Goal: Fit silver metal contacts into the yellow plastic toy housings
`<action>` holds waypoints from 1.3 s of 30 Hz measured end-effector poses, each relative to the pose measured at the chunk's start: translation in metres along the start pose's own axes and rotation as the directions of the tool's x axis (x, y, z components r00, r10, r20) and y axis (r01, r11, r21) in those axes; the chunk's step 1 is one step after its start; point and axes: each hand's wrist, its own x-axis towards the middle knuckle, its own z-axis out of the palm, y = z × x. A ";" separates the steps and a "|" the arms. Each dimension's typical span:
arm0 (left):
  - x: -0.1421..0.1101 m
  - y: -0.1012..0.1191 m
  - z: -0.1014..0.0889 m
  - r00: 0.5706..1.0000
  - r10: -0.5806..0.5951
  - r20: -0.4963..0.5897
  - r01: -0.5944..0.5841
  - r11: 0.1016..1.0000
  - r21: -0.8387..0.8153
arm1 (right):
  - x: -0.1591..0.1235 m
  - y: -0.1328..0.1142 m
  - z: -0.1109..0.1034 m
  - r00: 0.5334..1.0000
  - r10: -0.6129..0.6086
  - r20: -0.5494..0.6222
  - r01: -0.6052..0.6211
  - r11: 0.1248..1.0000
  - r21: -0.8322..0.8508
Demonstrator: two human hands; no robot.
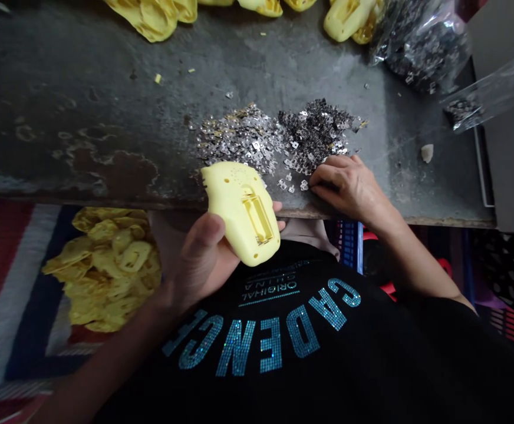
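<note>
My left hand [208, 250] is wrapped round a yellow plastic housing [234, 203] with a rectangular battery compartment [257, 219] facing up. It is held tilted just in front of the table's near edge. On the tabletop, my right hand [349, 184] has its fingers bent and pressed together by a few small metal contact plates [303, 185]. Whether a plate is between those fingertips is hidden. Just beyond my hands lie a pile of silvery metal contacts [239, 138] and, beside it on the right, a darker pile of metal spring contacts [316, 129].
More yellow housings [151, 17] lie along the table's far side. Clear plastic bags of metal parts [429, 50] stand at the far right. A heap of yellow housings [106, 259] sits low on the left, below the grey table [160, 141]. A white lump [427, 153] lies to the right.
</note>
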 end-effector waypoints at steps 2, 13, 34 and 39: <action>0.000 0.000 -0.001 1.000 0.005 -0.005 -0.005 1.000 0.002 | -0.007 0.001 -0.002 1.000 -0.004 0.029 0.003 0.999 0.039; 0.005 -0.005 0.000 0.999 -0.014 0.038 0.014 1.000 -0.009 | -0.056 -0.007 -0.005 0.997 0.030 0.065 -0.036 0.995 0.092; 0.005 -0.013 0.005 0.986 -0.021 0.167 0.036 0.995 -0.091 | -0.037 -0.032 -0.009 0.955 0.049 -0.293 0.173 0.710 0.682; 0.000 -0.010 0.006 0.977 -0.064 0.201 0.090 0.988 -0.123 | 0.004 -0.054 -0.006 0.969 0.005 -0.247 0.227 0.380 0.897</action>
